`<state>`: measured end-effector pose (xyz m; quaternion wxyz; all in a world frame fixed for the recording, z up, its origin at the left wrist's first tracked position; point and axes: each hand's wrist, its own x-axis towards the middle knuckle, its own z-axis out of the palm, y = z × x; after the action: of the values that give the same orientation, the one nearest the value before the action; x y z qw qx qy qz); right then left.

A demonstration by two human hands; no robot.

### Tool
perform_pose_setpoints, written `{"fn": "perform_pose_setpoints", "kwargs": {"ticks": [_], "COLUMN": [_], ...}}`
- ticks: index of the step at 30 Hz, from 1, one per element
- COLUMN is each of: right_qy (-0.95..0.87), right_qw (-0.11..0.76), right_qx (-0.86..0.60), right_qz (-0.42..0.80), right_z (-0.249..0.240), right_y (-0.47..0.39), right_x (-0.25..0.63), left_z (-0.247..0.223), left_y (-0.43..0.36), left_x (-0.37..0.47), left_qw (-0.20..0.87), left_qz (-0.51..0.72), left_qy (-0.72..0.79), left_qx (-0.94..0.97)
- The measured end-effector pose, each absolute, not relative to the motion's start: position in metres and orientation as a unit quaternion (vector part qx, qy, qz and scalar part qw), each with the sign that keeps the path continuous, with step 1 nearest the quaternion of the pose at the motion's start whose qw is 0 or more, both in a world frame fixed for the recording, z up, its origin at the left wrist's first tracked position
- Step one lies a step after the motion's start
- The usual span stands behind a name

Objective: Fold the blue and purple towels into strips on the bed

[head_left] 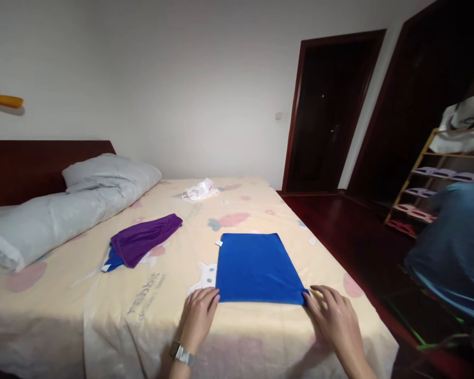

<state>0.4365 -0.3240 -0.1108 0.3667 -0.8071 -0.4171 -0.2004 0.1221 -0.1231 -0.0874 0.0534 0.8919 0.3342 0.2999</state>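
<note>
A blue cloth [258, 268] with a small white tag lies spread flat on the bed [237, 337]. My left hand [203, 308], with a watch on its wrist, is at the cloth's near left corner, its fingers pinched together there. At the near right corner my right hand [334, 313] grips a bunched bit of the same cloth between thumb and fingers. Farther left, a purple cloth [144, 239] lies crumpled over another blue piece [112, 260].
A white plastic bag [200, 190] sits toward the far side of the bed. Grey bedding [75, 205] runs along the headboard [43, 168]. On the right are a shoe rack [413, 179] and something draped in blue fabric [454, 247]. A dark door [334, 116] stands beyond.
</note>
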Motion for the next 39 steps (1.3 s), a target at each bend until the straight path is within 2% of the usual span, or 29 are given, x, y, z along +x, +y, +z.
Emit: {"fn": "perform_pose_setpoints", "kwargs": {"ticks": [3,5,10,14,21,27,33,39], "right_qy": [-0.466,-0.534,-0.69,-0.702,-0.655,-0.632,-0.614,-0.61], "right_qw": [0.405,0.397,0.264,0.215,0.199,0.221,0.249,0.323], "right_qx": [-0.755,-0.716,-0.658,-0.663,-0.721,-0.741,-0.747,-0.718], "right_qz": [-0.221,-0.209,-0.147,-0.145,-0.104,-0.048,0.052,0.086], "right_z": [-0.105,-0.102,-0.106,-0.116,-0.127,-0.123,-0.105,-0.106], "right_y": [-0.32,-0.309,-0.271,-0.273,-0.315,-0.319,-0.322,-0.319], "right_x": [0.41,0.384,0.338,0.357,0.418,0.428,0.437,0.455], "left_z": [-0.087,-0.084,-0.084,-0.097,-0.109,-0.107,-0.093,-0.084], "left_y": [-0.135,-0.147,-0.162,-0.152,-0.133,-0.129,-0.11,-0.091], "left_x": [0.121,0.129,0.16,0.157,0.134,0.136,0.13,0.12], "left_qw": [0.0,-0.023,-0.032,-0.044,-0.028,0.031,0.14,0.202], "left_qz": [0.323,0.314,0.219,0.201,0.207,0.204,0.217,0.244], "left_qy": [0.324,0.293,0.163,0.166,0.193,0.211,0.226,0.227], "left_qx": [0.889,0.903,0.961,0.965,0.959,0.955,0.939,0.921]}}
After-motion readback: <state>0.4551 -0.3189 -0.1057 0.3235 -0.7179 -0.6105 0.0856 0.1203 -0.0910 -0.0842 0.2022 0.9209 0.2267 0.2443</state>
